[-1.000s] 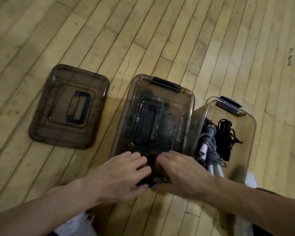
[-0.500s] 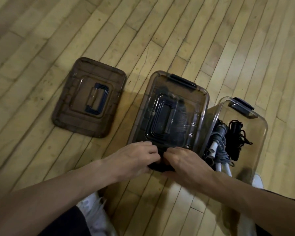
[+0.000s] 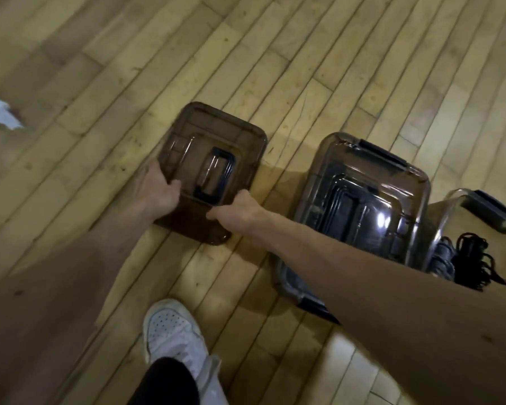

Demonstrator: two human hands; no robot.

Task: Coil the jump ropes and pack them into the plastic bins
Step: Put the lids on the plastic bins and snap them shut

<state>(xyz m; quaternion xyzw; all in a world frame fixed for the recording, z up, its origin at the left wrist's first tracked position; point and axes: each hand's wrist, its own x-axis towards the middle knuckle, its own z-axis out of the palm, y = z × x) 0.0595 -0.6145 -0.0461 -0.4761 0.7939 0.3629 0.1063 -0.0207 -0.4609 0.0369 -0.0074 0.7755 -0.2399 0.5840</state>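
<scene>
Lid work, seen from the head camera: both hands are on the loose lid (image 3: 216, 147), which lies flat on the plank floor (image 3: 304, 68). Left hand (image 3: 158, 191) grips its left edge, thumb hooked over the top. Right hand (image 3: 240, 210) curls its fingers on the near right edge. It's smoky brown translucent plastic with rounded corners and a dark recessed handle (image 3: 214, 176). To the right sits the closed bin (image 3: 362, 200), glossy, lid on. Beyond it, the open bin (image 3: 438, 229) holds the coiled jump ropes (image 3: 468, 258), black and grey cords. Next, I'd say: lift, carry right, seat it square on that rim.
</scene>
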